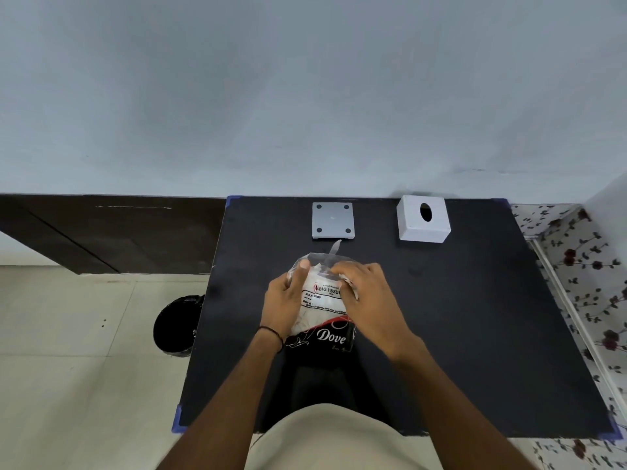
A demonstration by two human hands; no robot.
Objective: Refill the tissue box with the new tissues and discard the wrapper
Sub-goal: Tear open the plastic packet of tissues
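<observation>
A clear plastic tissue pack [322, 300] with a printed label and a black "Dove" band lies mid-table. My left hand [285, 300] grips its left side. My right hand [366, 293] pinches the wrapper's open top edge on the right, where a loose strip of plastic [334, 249] sticks up. White tissues show inside the wrapper. The white tissue box cover [424, 218], with an oval hole on top, stands at the back right. Its grey base plate [332, 220] with dark corner pads lies at the back centre, apart from the cover.
The black table [475, 317] has blue tape on its corners. A black bin [178, 325] stands on the tiled floor by the table's left edge. A dark wooden panel lines the left wall. A floral-patterned surface runs along the right side.
</observation>
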